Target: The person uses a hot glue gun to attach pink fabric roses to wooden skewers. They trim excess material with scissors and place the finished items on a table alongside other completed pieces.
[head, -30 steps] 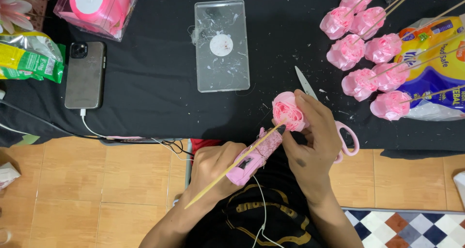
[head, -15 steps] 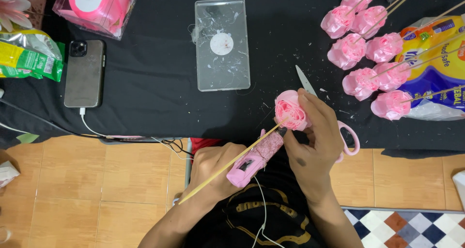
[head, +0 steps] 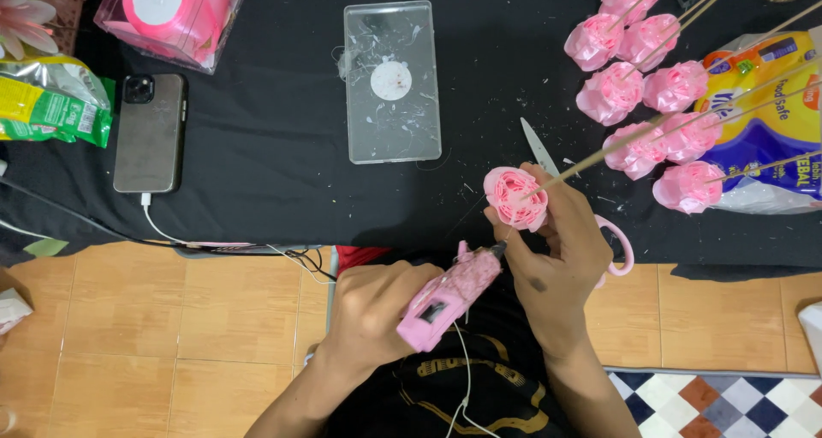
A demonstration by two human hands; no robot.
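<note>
My left hand is clenched around the pink glue gun, nearest my body. The gun's long axis runs up and to the right, its nozzle just below the pink ribbon rose. My right hand grasps that rose at the worktop's near edge, fingers wrapped around its right side, its stick slanting away to the upper right. Scissors lie partly under that hand. Farther off sit a clear plastic tray, a phone and finished roses.
</note>
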